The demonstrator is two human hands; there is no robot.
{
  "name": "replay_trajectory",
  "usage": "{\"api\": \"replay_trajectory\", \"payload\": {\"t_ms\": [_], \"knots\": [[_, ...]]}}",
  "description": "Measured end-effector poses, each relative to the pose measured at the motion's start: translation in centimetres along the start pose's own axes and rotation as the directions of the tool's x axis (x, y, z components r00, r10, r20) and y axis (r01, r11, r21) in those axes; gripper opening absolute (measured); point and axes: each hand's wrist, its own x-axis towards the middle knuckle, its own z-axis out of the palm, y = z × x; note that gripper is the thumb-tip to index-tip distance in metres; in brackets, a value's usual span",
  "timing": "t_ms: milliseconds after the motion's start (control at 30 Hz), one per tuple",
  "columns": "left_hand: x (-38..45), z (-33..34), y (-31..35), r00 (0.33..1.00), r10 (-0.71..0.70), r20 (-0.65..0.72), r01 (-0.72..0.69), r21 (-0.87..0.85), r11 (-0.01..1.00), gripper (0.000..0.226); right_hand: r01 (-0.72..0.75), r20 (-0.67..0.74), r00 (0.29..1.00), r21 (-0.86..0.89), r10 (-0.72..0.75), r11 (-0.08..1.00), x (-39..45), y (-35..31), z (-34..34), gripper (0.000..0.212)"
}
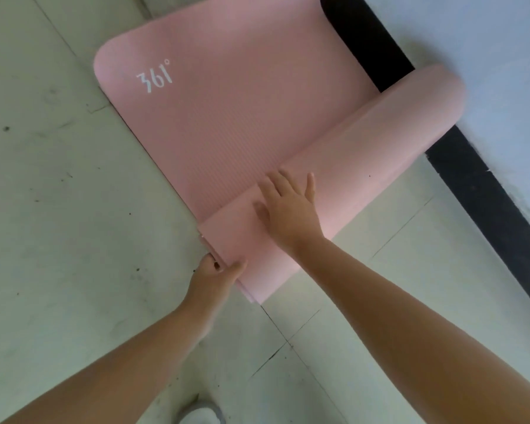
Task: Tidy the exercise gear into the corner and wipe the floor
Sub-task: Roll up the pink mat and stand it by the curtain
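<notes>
The floor (pixel 58 209) has pale tiles with thin joints and small dark specks. A black skirting board (pixel 487 203) runs along the white wall (pixel 487 56).

Shoe (pixel 201 413) cut off below

"361°", apparently, on pink mat (pixel 242 96)

mat (pixel 233 117): pink, fine ribbing, white "361°" print | floor (pixel 58 209): pale tiles, dark specks | baseboard (pixel 484 203): black
</notes>
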Motion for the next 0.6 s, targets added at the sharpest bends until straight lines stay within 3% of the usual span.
{"api": "replay_trajectory", "payload": {"t_ms": [67,167,267,333,500,600], "knots": [[1.3,-0.4,1.3,0.996,0.022,-0.089,-0.024,-0.026,0.999,0.022,0.029,-0.115,0.993,0.066,-0.021,0.997,0.7,-0.6,-0.7,0.036],[3.1,-1.5,3.7,0.985,-0.011,-0.174,-0.014,-0.142,0.99,0.008,0.235,-0.313,0.912,-0.135,-0.267,0.962,-0.3,1.2,0.1,0.034],[5.1,-3.6,6.9,0.974,-0.043,-0.221,-0.02,-0.279,0.96,0.018,0.363,-0.223,0.889,-0.192,-0.401,0.912,-0.6,3.1,2.1,0.036],[5.9,-4.8,9.1,0.979,-0.028,-0.202,-0.029,-0.274,0.961,0.025,0.363,-0.097,0.917,-0.196,-0.387,0.911,1.0,2.9,2.7,0.044],[3.9,-6.7,10.0,0.96,-0.055,-0.276,0.031,-0.091,0.995,0.048,0.322,0.01,0.946,-0.136,-0.324,0.937,7.0,-1.4,-0.8,0.048],[1.0,-6.8,10.2,0.931,-0.09,-0.355,0.128,0.085,0.988,0.066,0.217,-0.041,0.976,0.024,-0.216,0.976,7.7,-3.7,-3.3,0.045]]}}
